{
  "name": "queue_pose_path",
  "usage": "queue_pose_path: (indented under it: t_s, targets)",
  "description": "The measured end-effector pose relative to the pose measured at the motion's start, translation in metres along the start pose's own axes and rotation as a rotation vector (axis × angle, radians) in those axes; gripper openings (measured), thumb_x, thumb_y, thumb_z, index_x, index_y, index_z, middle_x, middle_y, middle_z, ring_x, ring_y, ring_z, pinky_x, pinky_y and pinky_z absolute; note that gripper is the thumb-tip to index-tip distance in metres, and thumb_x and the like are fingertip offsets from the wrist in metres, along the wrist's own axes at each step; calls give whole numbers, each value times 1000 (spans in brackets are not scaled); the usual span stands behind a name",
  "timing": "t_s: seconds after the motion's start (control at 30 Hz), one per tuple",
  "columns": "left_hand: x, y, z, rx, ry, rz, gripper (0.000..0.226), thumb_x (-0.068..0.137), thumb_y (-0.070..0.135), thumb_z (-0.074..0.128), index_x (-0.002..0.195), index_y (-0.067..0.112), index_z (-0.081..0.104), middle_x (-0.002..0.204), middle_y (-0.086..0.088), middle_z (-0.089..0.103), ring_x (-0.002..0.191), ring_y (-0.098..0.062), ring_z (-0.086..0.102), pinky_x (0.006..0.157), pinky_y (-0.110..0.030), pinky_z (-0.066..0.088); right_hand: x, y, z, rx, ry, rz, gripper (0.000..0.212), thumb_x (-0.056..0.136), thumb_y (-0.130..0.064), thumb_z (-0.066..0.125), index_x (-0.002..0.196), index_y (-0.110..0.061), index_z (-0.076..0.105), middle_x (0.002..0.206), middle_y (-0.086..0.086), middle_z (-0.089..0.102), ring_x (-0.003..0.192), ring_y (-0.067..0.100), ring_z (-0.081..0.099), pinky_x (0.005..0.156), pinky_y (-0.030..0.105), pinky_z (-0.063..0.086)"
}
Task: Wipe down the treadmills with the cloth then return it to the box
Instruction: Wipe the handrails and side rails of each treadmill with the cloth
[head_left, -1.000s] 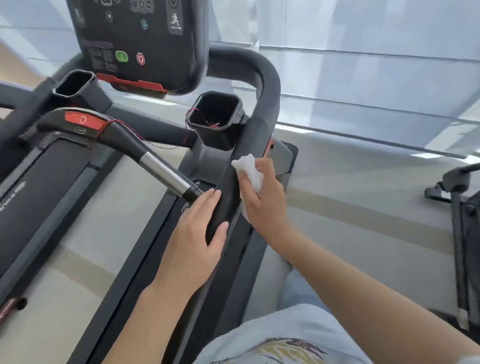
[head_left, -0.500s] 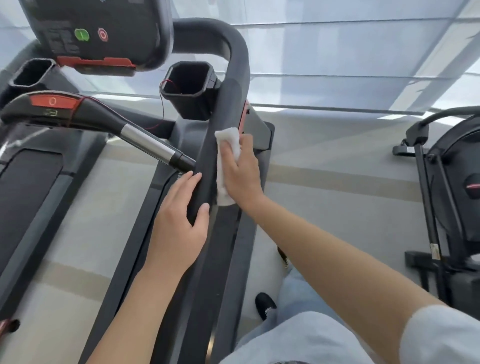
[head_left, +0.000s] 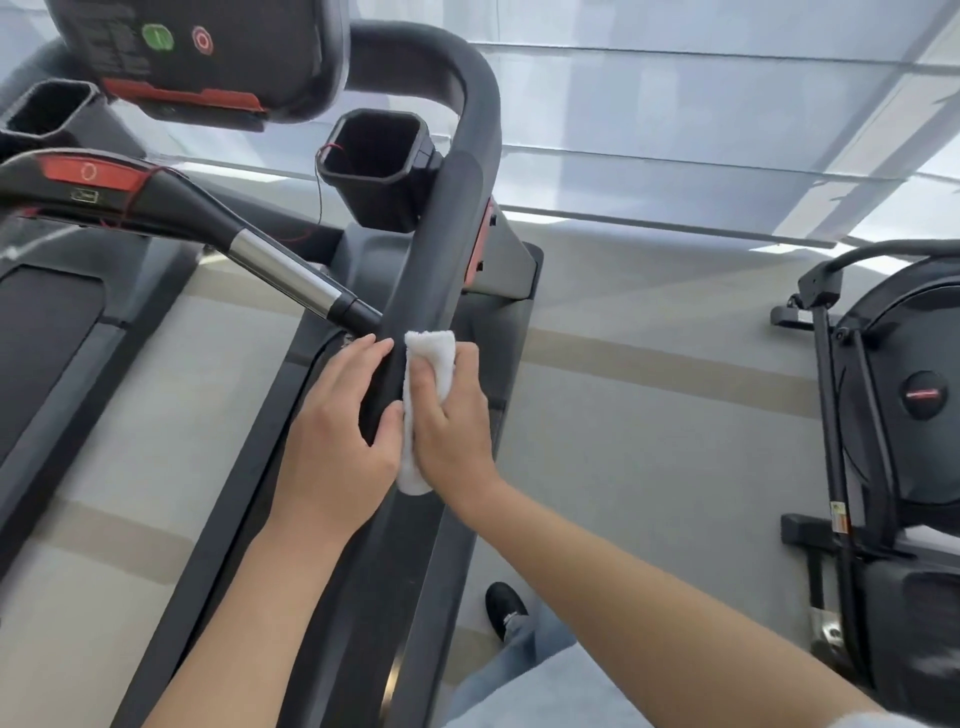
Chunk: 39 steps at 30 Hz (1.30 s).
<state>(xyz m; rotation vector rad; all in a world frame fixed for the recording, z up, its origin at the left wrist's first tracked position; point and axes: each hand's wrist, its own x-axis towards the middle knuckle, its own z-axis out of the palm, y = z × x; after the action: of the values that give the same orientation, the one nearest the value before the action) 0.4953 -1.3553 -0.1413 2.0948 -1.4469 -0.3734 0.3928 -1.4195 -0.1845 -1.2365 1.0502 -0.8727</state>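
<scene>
While bracing the treadmill handrail (head_left: 415, 312) with a curled left hand (head_left: 337, 441), pressing the white cloth (head_left: 423, 374) against its right side, right hand (head_left: 452, 421) gripping it, wiping.

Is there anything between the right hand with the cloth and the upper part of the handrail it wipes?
Nothing visible. The right hand presses the white cloth onto the handrail, and the rail above is bare.
</scene>
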Motion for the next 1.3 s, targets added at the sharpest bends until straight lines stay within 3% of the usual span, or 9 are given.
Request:
queue_pose_path:
  t_s: [0.2, 0.37, 0.43, 0.53, 0.67, 0.77, 0.87, 1.07, 1.3]
  targets:
    - [-1, 6, -1, 35, 19, -1, 58, 96, 7, 68, 151, 19, 54, 156, 8, 52, 147, -9, 45, 122, -34, 40, 109, -23, -18, -95, 97, -3, 23, 109, -42, 50, 100, -22, 44, 78, -7, 59, 67, 8, 59, 63, 35, 47]
    - [-2, 11, -1, 48, 37, -42, 59, 95, 6, 70, 150, 23, 56, 156, 13, 52, 147, -4, 44, 122, -25, 36, 166, -31, -30, -115, 115, 0, 27, 109, -42, 47, 116, -16, 48, 87, -8, 62, 77, -1, 60, 68, 29, 43]
    - [-3, 12, 0, 61, 46, -50, 60, 95, 6, 70, 150, 22, 56, 156, 13, 52, 147, -4, 45, 122, -26, 37, 151, -30, -26, -125, 111, -6, 30, 110, -42, 47, 125, -16, 47, 92, -5, 66, 80, 3, 63, 68, 28, 48]
    - [-4, 12, 1, 80, 49, -52, 60, 94, 5, 71, 150, 20, 57, 156, 9, 53, 147, -5, 45, 122, -22, 34, 99, -20, -20, -86, 44, -58, 15, 111, -37, 48, 111, -22, 46, 81, -10, 62, 74, 9, 64, 61, 28, 50]
    - [-3, 10, 0, 122, 39, -37, 58, 96, 12, 68, 152, 20, 55, 156, 7, 54, 146, -8, 47, 121, -24, 37, 28, -3, -18, -22, -146, -35, 7, 110, -34, 52, 111, -29, 48, 80, -17, 60, 75, 6, 63, 63, 15, 45]
    - [-3, 10, 1, 148, 41, -51, 58, 97, 12, 70, 152, 20, 55, 155, 6, 55, 145, -9, 49, 120, -23, 38, 29, 0, -22, -46, -189, -38, 9, 109, -34, 54, 107, -28, 48, 80, -11, 60, 73, 6, 61, 64, 23, 48]
    - [-10, 13, 0, 136, 62, -77, 56, 97, 15, 70, 151, 22, 56, 154, 8, 56, 144, -5, 48, 119, -15, 33, 46, -7, -27, -89, -166, -82, 16, 109, -38, 53, 104, -24, 48, 78, -14, 59, 70, 5, 59, 63, 26, 47]
    - [-66, 11, -9, 31, 70, -169, 59, 97, 14, 70, 152, 31, 54, 157, 17, 50, 147, 3, 41, 121, -13, 28, 48, -16, -15, -144, -27, -63, 23, 109, -42, 49, 104, -20, 46, 74, -11, 57, 67, 5, 60, 56, 21, 46]
    - [-183, -11, -41, 1, 58, -267, 64, 98, 25, 71, 154, 42, 46, 153, 29, 49, 143, 7, 43, 117, -22, 35, -74, 1, 13, -145, -54, -49, 19, 109, -42, 50, 105, -24, 47, 72, -19, 57, 68, 4, 60, 56, 14, 44]
